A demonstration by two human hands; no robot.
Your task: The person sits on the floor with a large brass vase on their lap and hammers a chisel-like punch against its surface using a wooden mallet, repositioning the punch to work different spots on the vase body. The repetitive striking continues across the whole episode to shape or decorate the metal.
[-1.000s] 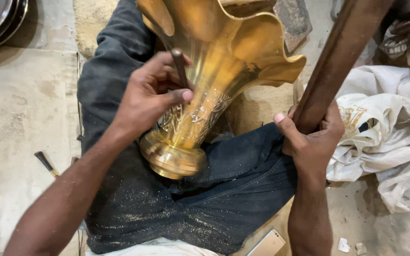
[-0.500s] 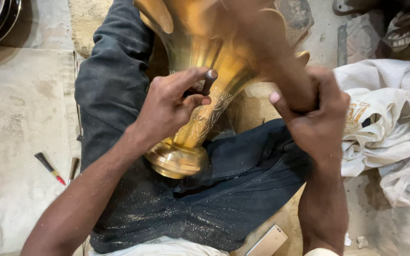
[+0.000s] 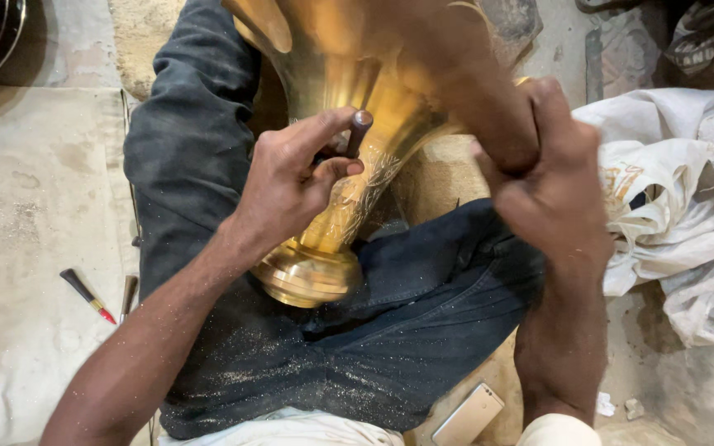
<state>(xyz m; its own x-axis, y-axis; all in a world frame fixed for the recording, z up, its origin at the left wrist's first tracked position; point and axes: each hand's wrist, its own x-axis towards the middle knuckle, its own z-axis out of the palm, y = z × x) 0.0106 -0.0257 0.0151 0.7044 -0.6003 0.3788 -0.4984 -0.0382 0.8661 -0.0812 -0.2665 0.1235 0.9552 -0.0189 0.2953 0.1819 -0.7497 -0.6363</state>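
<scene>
Brass vase (image 3: pixel 349 157) rim cut off above — wooden mallet (image 3: pixel 464 99) motion-blurred

L hand (image 3: pixel 291 186) w/ punch (image 3: pixel 358 132), brass vase (image 3: pixel 349 165)

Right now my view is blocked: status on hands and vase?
Left hand pinching small dark punch against brass vase. Right hand gripping blurred wooden mallet. Vase resting across lap.

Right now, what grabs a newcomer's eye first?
The big fluted brass vase lying across the seated person's lap, centre frame. The left hand pins a small dark punch to its engraved neck, while the right hand grips a blurred wooden mallet. White cloths lie crumpled at right.
</scene>
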